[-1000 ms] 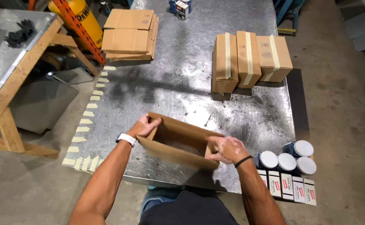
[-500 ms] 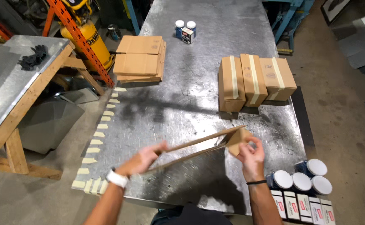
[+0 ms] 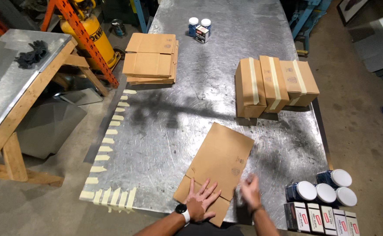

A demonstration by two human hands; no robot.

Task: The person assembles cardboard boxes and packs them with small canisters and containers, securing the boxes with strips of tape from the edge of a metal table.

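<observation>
The left hand (image 3: 201, 202) presses spread fingers flat on the flattened cardboard box (image 3: 217, 168) lying on the metal bench (image 3: 165, 126); the blurred right hand (image 3: 249, 191) hovers open at its edge, holding nothing.

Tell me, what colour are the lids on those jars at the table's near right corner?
White lids on dark blue jars, clearest in the head view.

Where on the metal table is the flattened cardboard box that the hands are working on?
In the head view, the flattened cardboard box lies at the table's near edge, right of centre, under the left hand, left of the white-lidded jars.
</observation>
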